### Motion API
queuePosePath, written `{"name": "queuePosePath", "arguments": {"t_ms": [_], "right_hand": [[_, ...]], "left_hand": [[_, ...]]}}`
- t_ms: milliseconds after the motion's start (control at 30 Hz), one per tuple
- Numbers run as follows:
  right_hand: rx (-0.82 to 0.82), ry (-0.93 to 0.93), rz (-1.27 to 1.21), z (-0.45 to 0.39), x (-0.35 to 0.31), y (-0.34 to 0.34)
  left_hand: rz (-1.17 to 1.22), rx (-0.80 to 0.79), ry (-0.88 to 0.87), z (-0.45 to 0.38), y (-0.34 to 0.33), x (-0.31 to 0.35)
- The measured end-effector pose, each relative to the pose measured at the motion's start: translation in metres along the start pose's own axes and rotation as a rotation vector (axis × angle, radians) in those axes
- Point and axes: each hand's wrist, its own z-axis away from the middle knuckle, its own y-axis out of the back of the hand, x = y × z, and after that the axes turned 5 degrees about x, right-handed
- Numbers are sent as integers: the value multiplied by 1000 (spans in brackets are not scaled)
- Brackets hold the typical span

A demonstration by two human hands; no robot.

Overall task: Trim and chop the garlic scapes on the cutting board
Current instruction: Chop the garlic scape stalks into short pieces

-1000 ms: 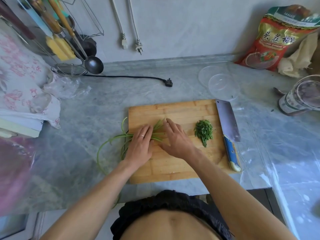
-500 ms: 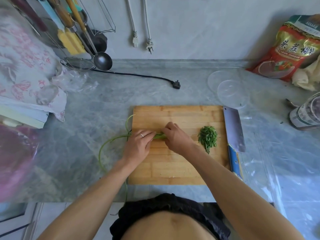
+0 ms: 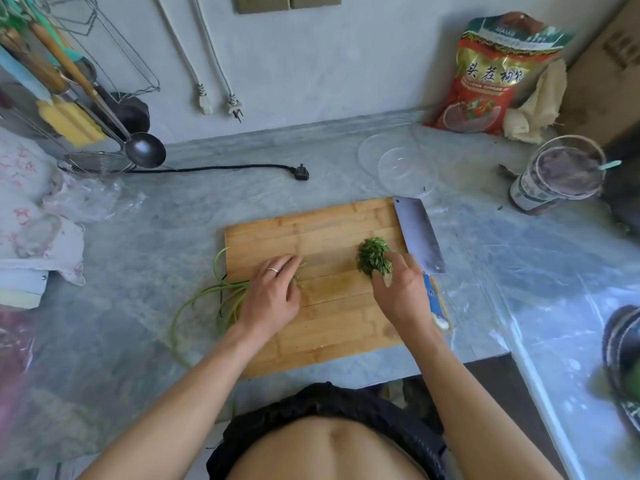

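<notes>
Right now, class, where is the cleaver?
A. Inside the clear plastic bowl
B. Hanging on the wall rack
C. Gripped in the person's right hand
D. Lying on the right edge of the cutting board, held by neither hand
D: the cleaver lies flat along the right edge of the cutting board, while the right hand reaches to the chopped pile beside it and the left hand rests on the garlic scapes.

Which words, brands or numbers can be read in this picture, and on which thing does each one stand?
"头茬枸杞": large yellow characters on the red bag against the wall.
Small white line under those characters: too blurred to read.
Print on the green top band of the bag: too blurred to read.
Label on the jar at the right: too blurred to read.
Cardboard box at the far right: dark marks, not readable.
</notes>
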Motion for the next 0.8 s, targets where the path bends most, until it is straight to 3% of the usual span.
{"name": "queuePosePath", "arguments": {"t_ms": [100, 233, 467, 800], "right_hand": [[72, -135, 200, 11, 20, 16], [-25, -323, 299, 12, 37, 28], [-33, -392, 151, 5, 47, 33], [117, -362, -265, 18, -5, 52]], "left_hand": [[73, 5, -60, -8, -3, 28], [169, -5, -160, -18, -6, 65], [210, -36, -147, -15, -3, 76], [195, 84, 95, 1, 22, 26]]}}
